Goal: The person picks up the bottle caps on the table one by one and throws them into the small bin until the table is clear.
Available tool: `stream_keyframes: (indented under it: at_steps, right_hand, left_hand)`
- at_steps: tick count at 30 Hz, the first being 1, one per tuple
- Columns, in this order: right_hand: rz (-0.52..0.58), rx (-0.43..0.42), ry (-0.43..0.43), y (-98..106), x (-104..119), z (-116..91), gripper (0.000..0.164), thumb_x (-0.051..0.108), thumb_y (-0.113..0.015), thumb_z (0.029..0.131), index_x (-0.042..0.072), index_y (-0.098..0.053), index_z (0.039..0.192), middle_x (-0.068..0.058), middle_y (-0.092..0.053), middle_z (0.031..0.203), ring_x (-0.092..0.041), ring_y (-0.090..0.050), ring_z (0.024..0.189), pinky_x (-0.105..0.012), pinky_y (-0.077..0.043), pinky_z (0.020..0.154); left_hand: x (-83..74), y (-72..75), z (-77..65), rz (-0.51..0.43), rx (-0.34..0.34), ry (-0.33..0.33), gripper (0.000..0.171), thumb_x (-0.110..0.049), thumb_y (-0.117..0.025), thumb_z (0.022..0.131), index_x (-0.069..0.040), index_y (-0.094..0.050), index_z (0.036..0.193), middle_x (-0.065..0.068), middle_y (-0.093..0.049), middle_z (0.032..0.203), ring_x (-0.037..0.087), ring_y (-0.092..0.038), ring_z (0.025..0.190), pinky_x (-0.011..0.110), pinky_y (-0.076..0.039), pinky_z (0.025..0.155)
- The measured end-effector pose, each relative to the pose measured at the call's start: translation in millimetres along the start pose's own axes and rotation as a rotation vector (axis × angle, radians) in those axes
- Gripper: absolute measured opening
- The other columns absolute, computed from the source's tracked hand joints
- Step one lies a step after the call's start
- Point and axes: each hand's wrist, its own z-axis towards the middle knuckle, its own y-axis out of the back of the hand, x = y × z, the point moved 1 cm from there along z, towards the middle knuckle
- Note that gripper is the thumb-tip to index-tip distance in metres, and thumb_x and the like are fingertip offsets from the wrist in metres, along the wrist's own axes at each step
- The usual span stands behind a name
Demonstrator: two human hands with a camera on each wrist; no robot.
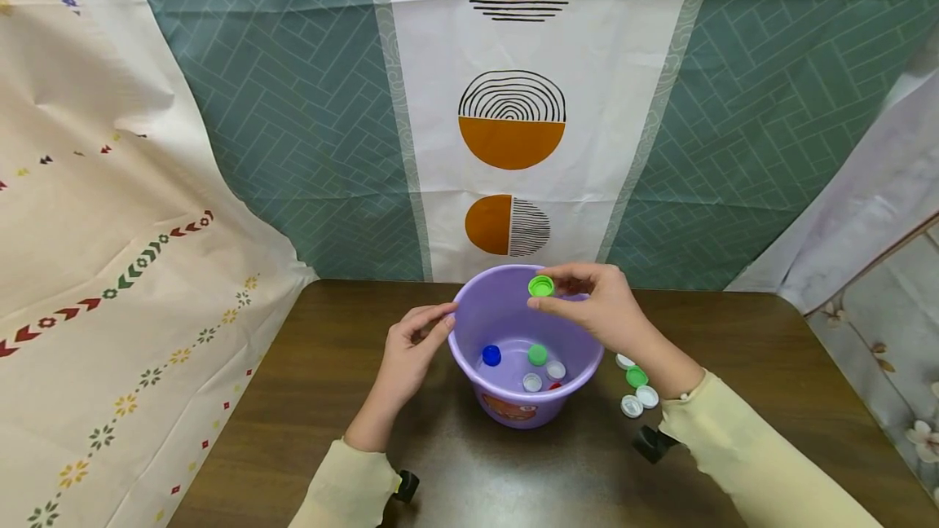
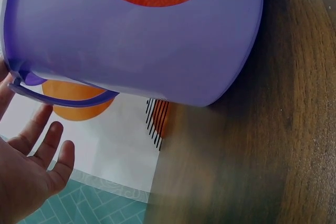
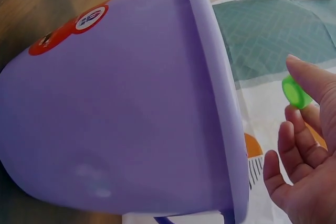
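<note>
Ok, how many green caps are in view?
3: one green cap pinched in the right hand over the purple bucket; a second green cap inside the bucket; a third green cap on the table among white caps. Others may be hidden by the bucket or right sleeve.

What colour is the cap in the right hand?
Bright green cap, clearest in the head view.

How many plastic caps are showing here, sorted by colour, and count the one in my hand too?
White round plastic caps: 5
Green round plastic caps, one pinched in the right hand: 3
Blue round plastic cap: 1
Red plastic piece, probably a cap, partly hidden: 1
Total visible: 10
</note>
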Motion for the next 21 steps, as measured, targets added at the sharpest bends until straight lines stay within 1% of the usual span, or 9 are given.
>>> stream_keyframes:
  at_steps: [2,6,8,13,16,21]
  right_hand:
    - [0.008,0.015,-0.010,-1,8,-1,0.035,0.029,-0.082,0.071,0.018,-0.072,0.102,-0.003,-0.070,0.091,-0.019,-0.062,0.083,-0.028,-0.053,0.071]
    - [0.013,0.046,-0.016,-3,25,-4,0.033,0.021,-0.080,0.073,0.009,-0.071,0.102,-0.008,-0.070,0.091,-0.024,-0.063,0.083,-0.032,-0.053,0.073]
    - [0.015,0.055,-0.016,-5,23,-3,0.033,0.022,-0.081,0.073,0.010,-0.071,0.102,-0.007,-0.070,0.090,-0.023,-0.063,0.083,-0.031,-0.054,0.073]
    - [0.026,0.074,-0.015,-12,2,4,0.034,0.032,-0.082,0.071,0.020,-0.071,0.101,0.000,-0.070,0.088,-0.018,-0.064,0.082,-0.027,-0.054,0.072]
    - [0.017,0.087,-0.018,-15,-2,5,0.034,0.037,-0.081,0.070,0.024,-0.071,0.100,0.002,-0.070,0.088,-0.017,-0.064,0.084,-0.030,-0.054,0.074]
    - [0.007,0.093,-0.004,-18,-3,7,0.033,0.039,-0.081,0.070,0.026,-0.071,0.099,0.005,-0.070,0.089,-0.015,-0.063,0.087,-0.030,-0.053,0.077]
  left_hand:
    - [-0.1,-0.1,0.0,-0.004,-0.001,0.002,0.026,-0.017,-0.065,0.089,-0.009,-0.068,0.113,0.007,-0.065,0.112,0.010,-0.056,0.094,0.025,-0.047,0.067]
    - [-0.3,-0.2,-0.4,-0.003,0.000,0.007,0.026,-0.018,-0.065,0.089,-0.009,-0.068,0.113,0.007,-0.065,0.112,0.010,-0.056,0.091,0.024,-0.047,0.066]
    - [-0.3,-0.2,-0.5,0.000,0.001,0.008,0.026,-0.018,-0.065,0.089,-0.009,-0.068,0.113,0.007,-0.065,0.112,0.011,-0.055,0.089,0.023,-0.047,0.065]
    - [0.7,0.1,-0.2,-0.008,0.001,0.002,0.026,-0.017,-0.065,0.089,-0.009,-0.068,0.113,0.007,-0.065,0.112,0.010,-0.056,0.090,0.025,-0.047,0.066]
    - [1.8,0.1,-0.2,-0.016,0.002,-0.007,0.026,-0.016,-0.065,0.088,-0.008,-0.068,0.113,0.008,-0.065,0.112,0.010,-0.055,0.091,0.025,-0.047,0.066]
    - [2.6,0.1,0.2,-0.019,0.002,-0.017,0.026,-0.016,-0.065,0.088,-0.007,-0.068,0.113,0.009,-0.065,0.112,0.010,-0.055,0.091,0.023,-0.046,0.065]
